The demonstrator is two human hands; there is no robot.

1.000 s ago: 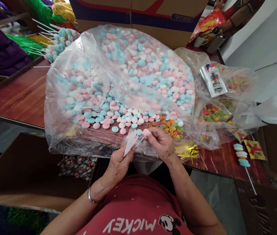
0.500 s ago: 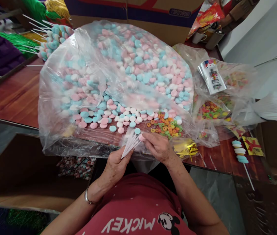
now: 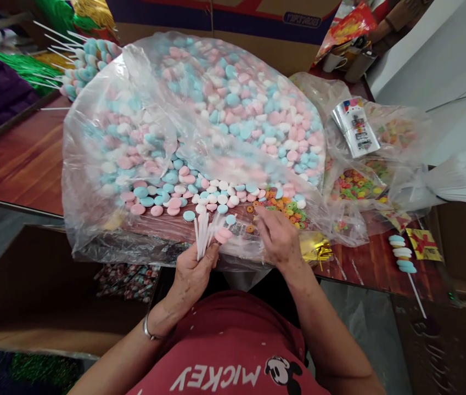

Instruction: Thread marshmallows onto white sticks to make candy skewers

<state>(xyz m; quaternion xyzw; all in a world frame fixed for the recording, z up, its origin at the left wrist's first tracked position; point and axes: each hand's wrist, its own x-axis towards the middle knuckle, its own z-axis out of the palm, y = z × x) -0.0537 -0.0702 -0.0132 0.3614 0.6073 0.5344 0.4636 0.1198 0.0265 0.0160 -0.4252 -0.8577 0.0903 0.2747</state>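
Observation:
My left hand (image 3: 191, 274) grips a bundle of thin white sticks (image 3: 201, 233) that point up and away from me. A pink round candy (image 3: 223, 235) sits on one stick at the right of the bundle. My right hand (image 3: 279, 238) is apart from the sticks, its fingertips down among the coloured ring candies (image 3: 288, 211), and I see nothing in its grasp. Both hands are at the near mouth of a big clear plastic bag (image 3: 93, 164) full of pink, blue and white round candies (image 3: 233, 109). Loose round candies (image 3: 183, 200) lie just beyond the sticks.
A finished candy skewer (image 3: 403, 255), gold twist ties (image 3: 317, 249) and a red-yellow label (image 3: 424, 244) lie at the right. Behind them a smaller bag of ring candies (image 3: 356, 186) and a card pack (image 3: 356, 129). Skewers (image 3: 88, 60) are piled far left. Cardboard box (image 3: 31, 291) below left.
My right hand pushed the pink candy onto a stick, let go and moved right to the ring candies. My left hand turned the stick bundle more upright.

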